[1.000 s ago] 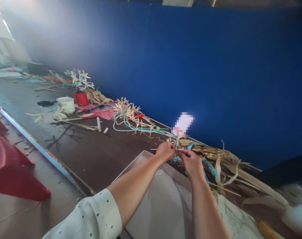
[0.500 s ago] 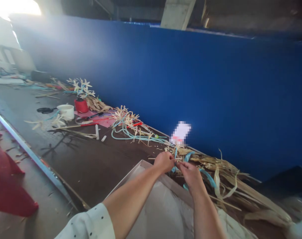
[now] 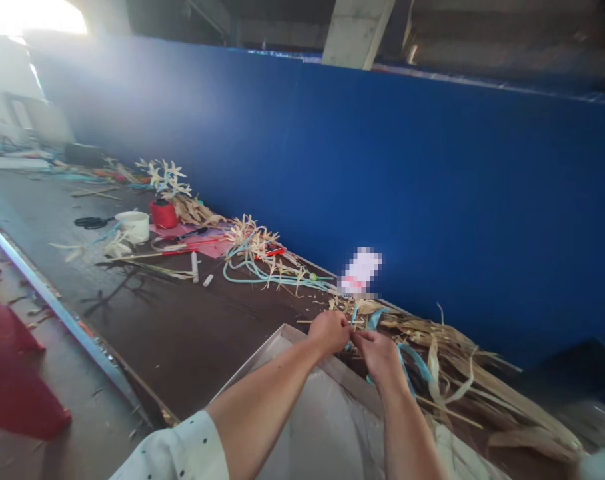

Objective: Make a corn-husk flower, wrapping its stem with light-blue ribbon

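Observation:
My left hand point(image 3: 329, 331) and my right hand point(image 3: 380, 355) are held close together over the dark worktable point(image 3: 182, 327), fingers pinched. Between them runs a light blue strip point(image 3: 407, 353) mixed with thin dried straw; both hands grip it where they meet. A heap of dried husk strips point(image 3: 462, 367) lies just beyond and to the right of my hands. My forearms reach over a shallow grey tray point(image 3: 302, 413).
Further left on the table lie a coil of light blue cord point(image 3: 252, 270), straw flowers point(image 3: 250, 233), a red pot point(image 3: 162, 213), a white cup point(image 3: 133, 225), black scissors point(image 3: 90, 222) and a red-handled tool point(image 3: 180, 251). A blue wall point(image 3: 382, 173) backs the table. Red stools point(image 3: 12, 393) stand left.
The view has tilted up a little, showing the ceiling beam. My hands have stayed together on the blue strip, with small finger movements only.

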Available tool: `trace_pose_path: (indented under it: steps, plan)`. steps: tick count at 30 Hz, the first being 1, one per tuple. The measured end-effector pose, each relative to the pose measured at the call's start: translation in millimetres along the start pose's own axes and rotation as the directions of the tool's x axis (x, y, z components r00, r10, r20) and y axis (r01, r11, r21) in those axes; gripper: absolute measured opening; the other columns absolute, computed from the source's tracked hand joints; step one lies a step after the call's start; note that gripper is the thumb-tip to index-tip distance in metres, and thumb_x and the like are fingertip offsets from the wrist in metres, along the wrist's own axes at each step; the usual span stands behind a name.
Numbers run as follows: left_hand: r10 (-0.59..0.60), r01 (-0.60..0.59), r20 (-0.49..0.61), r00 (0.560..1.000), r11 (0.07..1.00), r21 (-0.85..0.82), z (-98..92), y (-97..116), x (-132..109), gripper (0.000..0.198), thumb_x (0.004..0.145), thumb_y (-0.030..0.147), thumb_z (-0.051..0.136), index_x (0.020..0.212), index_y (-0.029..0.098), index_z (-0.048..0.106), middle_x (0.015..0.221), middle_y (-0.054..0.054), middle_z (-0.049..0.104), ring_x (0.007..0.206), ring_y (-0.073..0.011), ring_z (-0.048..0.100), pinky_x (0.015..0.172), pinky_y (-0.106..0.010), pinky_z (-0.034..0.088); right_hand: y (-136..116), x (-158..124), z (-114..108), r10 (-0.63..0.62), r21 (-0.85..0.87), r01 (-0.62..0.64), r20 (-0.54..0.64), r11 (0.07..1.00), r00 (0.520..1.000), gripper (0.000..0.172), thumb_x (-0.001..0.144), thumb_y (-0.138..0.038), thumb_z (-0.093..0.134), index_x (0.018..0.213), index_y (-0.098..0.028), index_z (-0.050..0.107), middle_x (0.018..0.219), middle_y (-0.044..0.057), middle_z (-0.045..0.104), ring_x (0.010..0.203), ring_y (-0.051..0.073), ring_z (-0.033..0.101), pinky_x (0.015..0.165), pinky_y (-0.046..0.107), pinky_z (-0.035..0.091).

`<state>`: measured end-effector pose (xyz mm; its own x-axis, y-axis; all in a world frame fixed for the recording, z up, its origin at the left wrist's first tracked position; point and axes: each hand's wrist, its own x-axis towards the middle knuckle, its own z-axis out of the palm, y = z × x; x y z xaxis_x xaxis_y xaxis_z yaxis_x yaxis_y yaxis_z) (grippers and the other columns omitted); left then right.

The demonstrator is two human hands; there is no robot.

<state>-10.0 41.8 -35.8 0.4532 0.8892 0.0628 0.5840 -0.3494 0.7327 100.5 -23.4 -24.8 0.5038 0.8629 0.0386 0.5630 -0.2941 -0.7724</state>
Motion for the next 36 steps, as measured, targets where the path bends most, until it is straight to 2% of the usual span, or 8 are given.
trace_pose_path:
  steps: [7, 15, 24, 31, 36]
  plan:
    - [-0.001, 0.0, -0.018, 1.0, 1.0, -0.015, 2.2, -3.1, 1.5, 0.023, 0.072, 0.037, 0.052, 0.075, 0.02, 0.067, 0.08, -0.006, 0.068, 0.078, -0.0188, 0.061, 0.07, -0.027, 0.044, -0.7, 1.1, 0.4, -0.015, -0.062, 0.016, 0.017, 0.998, 1.0, 0.036, 0.062, -0.047, 0.057, 0.067, -0.014, 0.07, 0.046, 0.0, 0.053, 0.049, 0.015, 0.048, 0.046, 0.024, 0.031]
    - [0.004, -0.005, -0.02, 1.0, 1.0, -0.031, 1.0, -3.4, 0.2, 0.021, 0.073, 0.033, 0.051, 0.076, 0.02, 0.066, 0.081, -0.006, 0.068, 0.079, -0.0187, 0.061, 0.071, -0.028, 0.044, -3.3, -1.8, 1.0, -0.032, -0.098, 0.034, 0.017, 0.995, 0.999, 0.032, 0.067, -0.044, 0.054, 0.071, -0.016, 0.071, 0.054, 0.002, 0.061, 0.058, 0.019, 0.058, 0.05, 0.025, 0.035]
    - [-0.031, 0.029, -0.03, 0.999, 0.997, -0.069, 1.1, -2.6, 0.5, 0.021, 0.073, 0.033, 0.052, 0.077, 0.019, 0.066, 0.079, -0.006, 0.067, 0.075, -0.0176, 0.06, 0.066, -0.026, 0.043, -8.4, -4.2, 6.6, -0.091, -0.293, 0.075, -0.042, 0.953, 0.995, 0.03, 0.073, -0.041, 0.049, 0.079, -0.019, 0.07, 0.072, 0.008, 0.068, 0.073, 0.023, 0.062, 0.059, 0.027, 0.038]
    - [-0.062, 0.056, -0.051, 0.997, 0.993, -0.108, 2.2, -3.4, 2.4, 0.018, 0.071, 0.031, 0.053, 0.074, 0.018, 0.066, 0.077, -0.005, 0.067, 0.071, -0.0158, 0.058, 0.062, -0.024, 0.04, -15.9, -8.1, 5.4, -0.049, -0.239, 0.046, -0.004, 0.97, 0.999, 0.034, 0.072, -0.044, 0.049, 0.087, -0.021, 0.069, 0.075, 0.007, 0.069, 0.075, 0.023, 0.062, 0.06, 0.026, 0.039]
    - [-0.067, 0.06, -0.04, 0.997, 0.988, -0.141, 0.6, -4.2, 4.0, 0.02, 0.07, 0.032, 0.054, 0.074, 0.018, 0.067, 0.075, -0.005, 0.067, 0.069, -0.0151, 0.058, 0.061, -0.024, 0.04, -15.9, -8.7, 5.2, -0.08, -0.254, 0.075, -0.008, 0.964, 0.997, 0.034, 0.073, -0.043, 0.049, 0.088, -0.021, 0.069, 0.077, 0.007, 0.069, 0.077, 0.022, 0.062, 0.062, 0.026, 0.039]
